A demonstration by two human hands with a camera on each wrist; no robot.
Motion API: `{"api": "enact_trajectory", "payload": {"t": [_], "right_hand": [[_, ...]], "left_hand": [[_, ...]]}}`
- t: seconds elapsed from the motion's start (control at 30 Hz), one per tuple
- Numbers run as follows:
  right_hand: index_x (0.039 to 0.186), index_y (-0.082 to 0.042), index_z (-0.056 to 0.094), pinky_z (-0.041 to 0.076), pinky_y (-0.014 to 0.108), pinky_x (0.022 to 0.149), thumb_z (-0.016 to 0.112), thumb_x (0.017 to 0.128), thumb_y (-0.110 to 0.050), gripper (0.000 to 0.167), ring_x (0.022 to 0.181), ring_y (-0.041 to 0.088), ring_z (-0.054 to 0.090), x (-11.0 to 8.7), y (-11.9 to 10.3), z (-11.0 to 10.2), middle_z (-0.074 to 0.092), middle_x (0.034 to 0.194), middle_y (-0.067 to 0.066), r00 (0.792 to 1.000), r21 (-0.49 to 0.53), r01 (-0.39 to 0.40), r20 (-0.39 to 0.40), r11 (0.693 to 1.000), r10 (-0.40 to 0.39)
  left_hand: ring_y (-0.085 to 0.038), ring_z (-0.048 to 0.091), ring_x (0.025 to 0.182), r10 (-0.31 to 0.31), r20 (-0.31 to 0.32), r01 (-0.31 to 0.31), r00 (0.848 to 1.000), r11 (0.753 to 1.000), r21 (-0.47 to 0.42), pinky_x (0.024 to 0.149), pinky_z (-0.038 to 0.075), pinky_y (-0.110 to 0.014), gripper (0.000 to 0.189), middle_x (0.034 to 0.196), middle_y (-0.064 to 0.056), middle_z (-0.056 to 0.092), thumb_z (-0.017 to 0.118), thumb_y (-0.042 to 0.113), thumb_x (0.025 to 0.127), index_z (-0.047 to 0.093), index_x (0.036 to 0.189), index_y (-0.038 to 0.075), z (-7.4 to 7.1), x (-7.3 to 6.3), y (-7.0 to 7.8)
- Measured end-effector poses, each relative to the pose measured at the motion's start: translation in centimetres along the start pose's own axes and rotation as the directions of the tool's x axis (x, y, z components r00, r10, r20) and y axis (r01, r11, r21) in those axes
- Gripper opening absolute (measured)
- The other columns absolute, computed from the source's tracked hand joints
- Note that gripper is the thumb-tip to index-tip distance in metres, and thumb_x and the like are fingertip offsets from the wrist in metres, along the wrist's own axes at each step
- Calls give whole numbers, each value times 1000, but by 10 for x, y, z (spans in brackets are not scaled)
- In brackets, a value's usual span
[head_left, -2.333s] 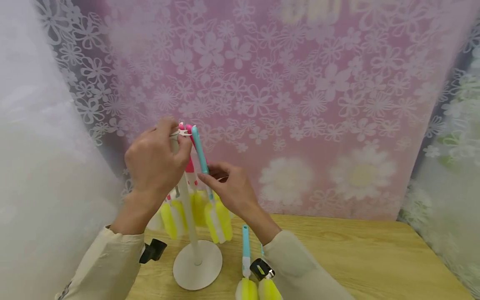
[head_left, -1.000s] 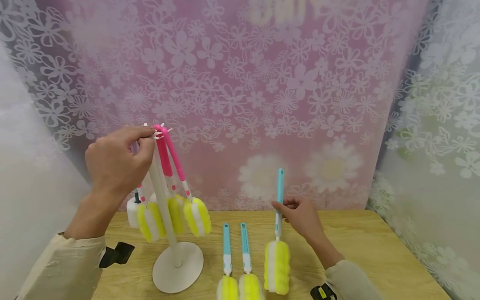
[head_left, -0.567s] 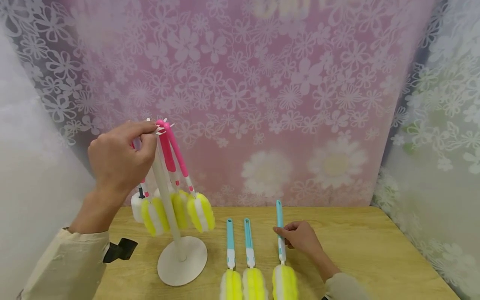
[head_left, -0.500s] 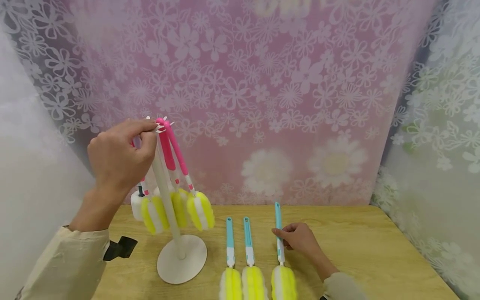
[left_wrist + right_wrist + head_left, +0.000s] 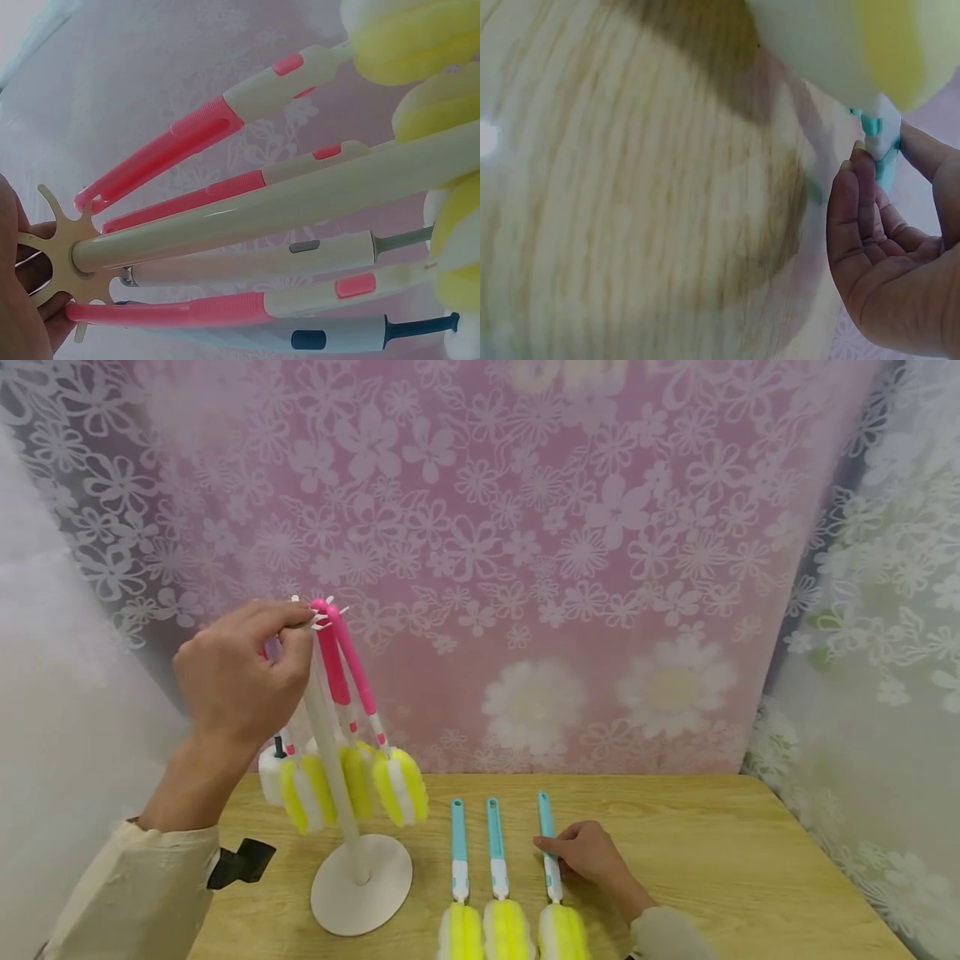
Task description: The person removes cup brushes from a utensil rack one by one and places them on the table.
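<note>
My left hand (image 5: 243, 672) grips the top of a cream stand (image 5: 337, 785), at its hooked disc (image 5: 64, 262) in the left wrist view. Several sponge bottle brushes hang from the hooks, including a pink-handled one (image 5: 351, 660) and a dark-blue one (image 5: 334, 334). To the right, my right hand (image 5: 592, 852) pinches the blue handle of another sponge brush (image 5: 547, 814) between thumb and fingers, low over the table. That brush's yellow-and-white sponge head (image 5: 832, 45) fills the top of the right wrist view.
Two more blue-handled brushes, one on the left (image 5: 458, 835) and one beside it (image 5: 495, 831), lie side by side on the wooden table (image 5: 690, 860). The stand's round base (image 5: 362, 906) is left of them. A pink floral curtain (image 5: 465, 552) hangs behind.
The right hand has left the stand with the blue brush, moved right and lowered it toward the table, its handle now tipping left. The left hand keeps holding the stand's top.
</note>
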State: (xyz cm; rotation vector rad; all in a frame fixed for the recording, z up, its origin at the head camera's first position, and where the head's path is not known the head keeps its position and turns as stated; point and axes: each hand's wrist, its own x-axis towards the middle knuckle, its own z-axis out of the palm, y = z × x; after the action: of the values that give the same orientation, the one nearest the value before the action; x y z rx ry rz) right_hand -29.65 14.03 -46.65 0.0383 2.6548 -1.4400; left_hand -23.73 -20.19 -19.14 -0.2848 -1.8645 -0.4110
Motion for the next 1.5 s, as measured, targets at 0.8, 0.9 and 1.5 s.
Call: {"api": "enact_trajectory", "payload": {"t": [0.8, 0.9, 1.5], "right_hand": [[72, -3, 65, 50, 29, 53, 73, 81, -42, 40, 54, 16, 59, -2, 8, 3, 62, 62, 5, 1000, -36, -6, 12, 999, 6], [80, 0, 65, 54, 33, 58, 72, 83, -40, 41, 58, 18, 63, -2, 9, 1, 63, 69, 7, 999, 36, -4, 40, 999, 3], [95, 7, 61, 55, 34, 61, 61, 93, -32, 39, 62, 20, 62, -3, 16, -10, 62, 77, 12, 1000, 187, -16, 22, 982, 12]], "left_hand": [[-33, 65, 75, 51, 120, -58, 992, 996, 63, 47, 37, -38, 38, 100, -9, 71, 43, 16, 87, 74, 107, 10, -7, 1, 7], [-34, 65, 76, 58, 146, -70, 988, 994, 79, 48, 39, -39, 38, 99, -10, 71, 42, 14, 87, 74, 108, 9, -10, 2, 8], [-35, 63, 99, 125, 278, -114, 952, 992, -57, 53, 38, -40, 43, 111, -12, 68, 39, -2, 87, 67, 119, 7, -19, 4, -4]]}}
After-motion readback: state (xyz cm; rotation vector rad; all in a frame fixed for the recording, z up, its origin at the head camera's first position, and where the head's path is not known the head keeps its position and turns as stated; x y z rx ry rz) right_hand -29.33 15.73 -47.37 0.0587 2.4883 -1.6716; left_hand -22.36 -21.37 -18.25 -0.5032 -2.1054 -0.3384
